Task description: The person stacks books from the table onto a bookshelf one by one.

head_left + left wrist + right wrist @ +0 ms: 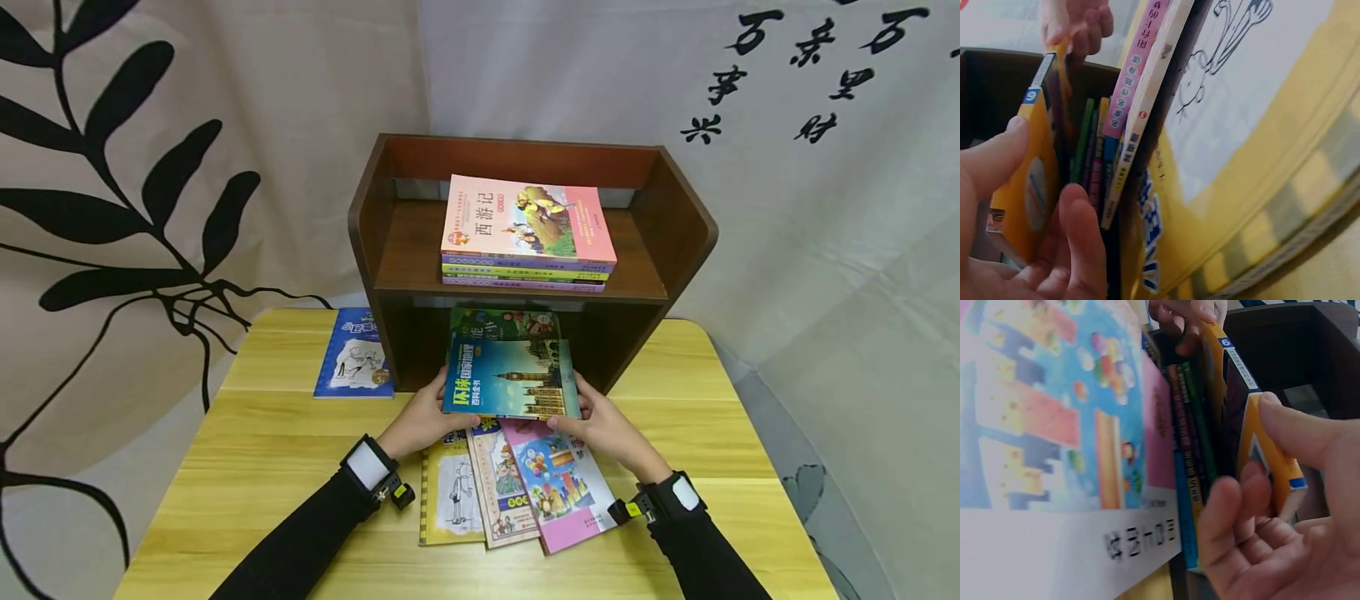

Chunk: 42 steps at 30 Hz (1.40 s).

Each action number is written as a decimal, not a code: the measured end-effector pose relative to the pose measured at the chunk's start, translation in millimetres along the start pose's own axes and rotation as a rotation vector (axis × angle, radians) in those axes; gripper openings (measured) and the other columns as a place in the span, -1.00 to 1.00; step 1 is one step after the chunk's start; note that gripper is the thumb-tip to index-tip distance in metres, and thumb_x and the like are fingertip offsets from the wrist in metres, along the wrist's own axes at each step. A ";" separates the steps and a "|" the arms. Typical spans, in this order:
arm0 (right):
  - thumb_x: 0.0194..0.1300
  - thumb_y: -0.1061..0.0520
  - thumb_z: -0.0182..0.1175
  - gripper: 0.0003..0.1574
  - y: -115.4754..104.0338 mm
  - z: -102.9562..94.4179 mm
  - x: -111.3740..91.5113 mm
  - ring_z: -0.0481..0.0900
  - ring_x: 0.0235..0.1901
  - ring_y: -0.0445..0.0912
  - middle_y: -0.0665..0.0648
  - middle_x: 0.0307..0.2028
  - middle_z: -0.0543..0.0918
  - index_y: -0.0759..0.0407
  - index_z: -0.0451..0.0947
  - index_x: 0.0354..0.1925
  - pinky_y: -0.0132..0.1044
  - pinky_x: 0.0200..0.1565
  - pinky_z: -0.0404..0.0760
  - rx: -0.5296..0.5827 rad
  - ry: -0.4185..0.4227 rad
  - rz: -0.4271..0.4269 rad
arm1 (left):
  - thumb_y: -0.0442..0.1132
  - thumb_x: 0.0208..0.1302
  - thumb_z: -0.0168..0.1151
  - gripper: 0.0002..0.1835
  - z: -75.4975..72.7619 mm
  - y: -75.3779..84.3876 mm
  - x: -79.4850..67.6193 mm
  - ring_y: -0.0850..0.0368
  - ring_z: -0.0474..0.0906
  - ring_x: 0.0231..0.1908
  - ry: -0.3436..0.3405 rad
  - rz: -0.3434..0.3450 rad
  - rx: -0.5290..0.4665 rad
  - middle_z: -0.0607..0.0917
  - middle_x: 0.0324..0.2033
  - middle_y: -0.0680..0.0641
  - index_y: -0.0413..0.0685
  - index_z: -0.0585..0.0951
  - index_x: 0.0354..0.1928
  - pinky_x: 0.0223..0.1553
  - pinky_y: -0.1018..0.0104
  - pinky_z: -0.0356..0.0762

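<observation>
A teal-covered book [517,379] with a clock tower on its front lies at the mouth of the shelf's lower compartment. My left hand [423,421] grips its left end and my right hand [607,425] its right end. In the left wrist view the thumb lies against the book's orange spine [1036,178], with fingers curled below. The right wrist view shows the other thumb on the same spine [1282,459]. A green book [502,323] shows behind the teal one, farther in. Several coloured spines [1194,437] of stacked books show below the held book.
The brown wooden shelf [690,225] stands on the yellow wood-grain table [262,467]. Several books, a pink one [525,187] uppermost, are stacked on its upper board. A blue book [354,354] lies left of it. Yellow [453,500], cream [510,508] and pink-purple [558,483] books overlap in front.
</observation>
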State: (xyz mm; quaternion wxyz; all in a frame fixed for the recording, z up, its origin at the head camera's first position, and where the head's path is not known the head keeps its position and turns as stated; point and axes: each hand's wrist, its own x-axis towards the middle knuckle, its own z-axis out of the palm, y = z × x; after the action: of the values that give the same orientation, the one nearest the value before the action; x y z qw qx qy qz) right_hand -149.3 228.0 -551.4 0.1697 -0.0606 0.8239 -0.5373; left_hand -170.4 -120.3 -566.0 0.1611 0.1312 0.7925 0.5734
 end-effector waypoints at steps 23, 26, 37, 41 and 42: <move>0.05 -0.55 0.44 0.56 11.7 14.6 11.5 0.66 -0.05 0.06 0.29 0.15 0.62 0.12 -0.02 0.70 0.03 0.01 0.68 -0.325 0.154 0.018 | 0.43 -0.05 0.55 0.27 2.1 0.2 -1.8 -0.10 0.49 0.07 0.206 -0.098 0.426 0.51 0.22 -0.18 0.11 0.23 0.67 0.09 -0.07 0.62; 0.05 -0.59 0.41 0.55 11.3 15.2 10.5 0.45 0.19 0.17 0.34 0.34 0.40 0.21 0.08 0.67 0.17 0.16 0.60 -0.417 0.193 -0.020 | 0.39 -0.03 0.56 0.24 2.3 2.1 -2.4 -0.16 0.33 0.27 0.213 -0.095 0.465 0.40 0.42 -0.21 0.07 0.26 0.65 0.29 -0.16 0.52; 0.15 -0.55 0.38 0.44 12.7 12.8 12.9 0.16 0.51 0.32 0.40 0.57 0.24 0.38 0.20 0.59 0.38 0.40 0.38 -0.538 0.236 -0.101 | 0.35 0.07 0.52 0.19 1.6 -0.1 2.4 -0.22 0.22 0.47 0.210 -0.076 0.467 0.34 0.57 -0.25 0.00 0.25 0.65 0.44 -0.28 0.36; 0.18 -0.53 0.37 0.42 11.7 11.5 18.2 0.15 0.54 0.36 0.43 0.58 0.23 0.38 0.18 0.59 0.38 0.44 0.33 -0.540 0.228 -0.104 | 0.33 0.09 0.52 0.16 0.3 1.7 6.3 -0.25 0.21 0.49 0.212 -0.067 0.463 0.35 0.57 -0.27 -0.03 0.27 0.64 0.44 -0.30 0.35; 0.19 -0.52 0.36 0.42 11.6 11.1 19.9 0.15 0.55 0.37 0.44 0.58 0.23 0.39 0.17 0.59 0.38 0.44 0.33 -0.541 0.226 -0.108 | 0.34 0.09 0.52 0.16 -0.1 2.1 7.4 -0.25 0.21 0.50 0.213 -0.065 0.463 0.35 0.57 -0.27 -0.03 0.28 0.64 0.44 -0.30 0.35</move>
State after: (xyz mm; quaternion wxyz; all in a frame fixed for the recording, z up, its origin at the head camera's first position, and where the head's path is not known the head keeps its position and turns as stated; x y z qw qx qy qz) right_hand -163.1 217.7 -570.3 0.0259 -0.0872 0.9465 -0.3097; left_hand -177.2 -116.8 -564.8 0.0608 0.0777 0.9190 0.3817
